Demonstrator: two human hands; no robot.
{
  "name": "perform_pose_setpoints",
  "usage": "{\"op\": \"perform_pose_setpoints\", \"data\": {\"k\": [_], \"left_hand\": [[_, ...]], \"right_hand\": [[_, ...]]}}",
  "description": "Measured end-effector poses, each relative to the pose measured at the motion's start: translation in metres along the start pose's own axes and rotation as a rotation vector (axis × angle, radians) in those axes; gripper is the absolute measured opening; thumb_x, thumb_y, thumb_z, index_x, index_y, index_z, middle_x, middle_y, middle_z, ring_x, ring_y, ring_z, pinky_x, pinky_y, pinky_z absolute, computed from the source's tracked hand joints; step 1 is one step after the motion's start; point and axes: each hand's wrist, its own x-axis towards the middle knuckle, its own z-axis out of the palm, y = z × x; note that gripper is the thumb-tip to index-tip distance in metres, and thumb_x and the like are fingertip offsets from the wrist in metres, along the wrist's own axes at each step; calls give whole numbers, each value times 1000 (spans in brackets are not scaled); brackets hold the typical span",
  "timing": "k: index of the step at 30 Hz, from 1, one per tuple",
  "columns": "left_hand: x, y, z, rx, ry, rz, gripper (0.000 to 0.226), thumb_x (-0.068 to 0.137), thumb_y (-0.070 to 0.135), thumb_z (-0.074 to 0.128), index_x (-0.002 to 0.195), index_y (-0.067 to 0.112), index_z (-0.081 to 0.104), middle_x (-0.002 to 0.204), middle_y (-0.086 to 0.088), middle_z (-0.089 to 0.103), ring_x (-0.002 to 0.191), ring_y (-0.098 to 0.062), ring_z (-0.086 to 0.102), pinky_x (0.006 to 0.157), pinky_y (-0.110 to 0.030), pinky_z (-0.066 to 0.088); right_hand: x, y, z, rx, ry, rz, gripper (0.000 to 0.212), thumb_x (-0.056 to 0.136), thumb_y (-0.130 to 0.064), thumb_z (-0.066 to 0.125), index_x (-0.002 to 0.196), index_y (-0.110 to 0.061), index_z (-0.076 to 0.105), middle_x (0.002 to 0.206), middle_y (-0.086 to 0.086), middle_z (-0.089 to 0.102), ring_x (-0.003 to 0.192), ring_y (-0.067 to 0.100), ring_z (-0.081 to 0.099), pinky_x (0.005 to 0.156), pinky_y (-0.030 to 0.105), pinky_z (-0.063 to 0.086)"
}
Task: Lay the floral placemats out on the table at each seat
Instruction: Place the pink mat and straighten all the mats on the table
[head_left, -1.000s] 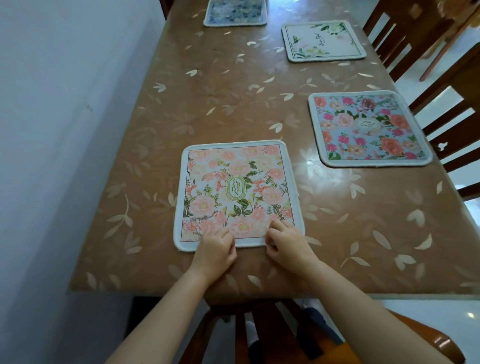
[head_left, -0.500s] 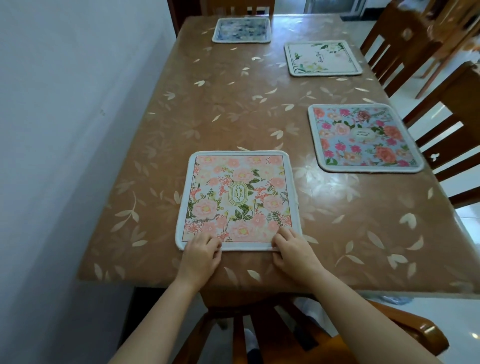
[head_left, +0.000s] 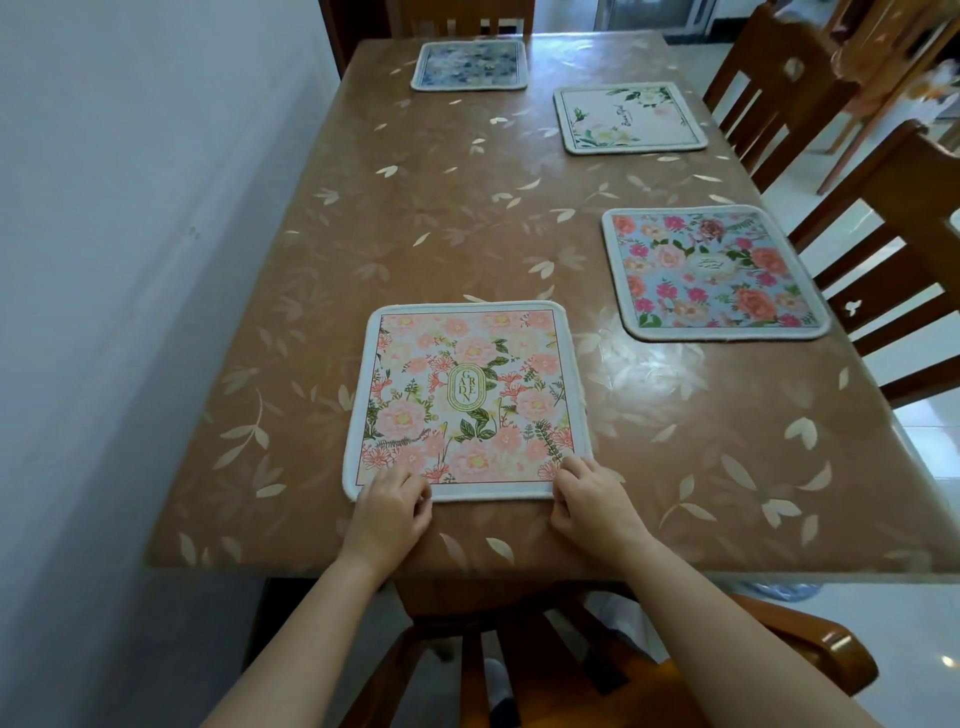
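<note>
A pink floral placemat (head_left: 467, 395) marked GARDEN lies flat near the table's front edge. My left hand (head_left: 390, 508) grips its near left corner and my right hand (head_left: 592, 499) grips its near right corner. A blue placemat with pink roses (head_left: 711, 273) lies at the right side. A white placemat with green leaves (head_left: 628, 117) lies further back on the right. A dark blue floral placemat (head_left: 470, 66) lies at the far end. All rest on the brown table (head_left: 415, 218) with a leaf-pattern cover.
A white wall (head_left: 130, 260) runs close along the table's left side. Wooden chairs stand at the right (head_left: 904, 249), at the far end (head_left: 467, 18) and right below me (head_left: 519, 649). Tiled floor shows at the right.
My hands have slid apart along the near edge of the pink placemat to its two corners. The camera has tilted up, so more of the far end shows.
</note>
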Motion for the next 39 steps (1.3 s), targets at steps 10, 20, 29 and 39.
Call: {"op": "perform_pose_setpoints", "data": {"k": [10,20,29,39], "left_hand": [[-1,-1,-3,18,2,-13,13,69,-3,68,69,3,56,72,-13,59,68,-31,54,60,-42,49],[2,3,-1,16,17,17,15,66,-6,69,65,0,55,68,-15,59,63,-31,54,57,-41,47],[-5,0,3,0,2,116,18,67,2,74,73,5,58,74,-11,60,69,-29,56,60,-40,51],[-13,-16,-1,-4,29,-26,17,69,3,73,73,10,58,78,-7,60,74,-28,56,68,-37,43]], "right_hand": [[-1,8,1,-46,8,-17,21,51,6,72,62,-1,55,66,18,61,60,34,61,41,35,52],[8,13,-1,-107,-253,89,17,82,-12,46,94,-3,53,108,13,54,105,27,48,81,41,48],[-9,23,-3,-25,-181,98,11,77,-8,51,85,-1,55,99,15,57,98,29,51,73,34,41],[-18,27,-5,-2,-110,90,9,77,-6,54,84,-1,55,96,16,57,95,33,50,68,43,49]]}}
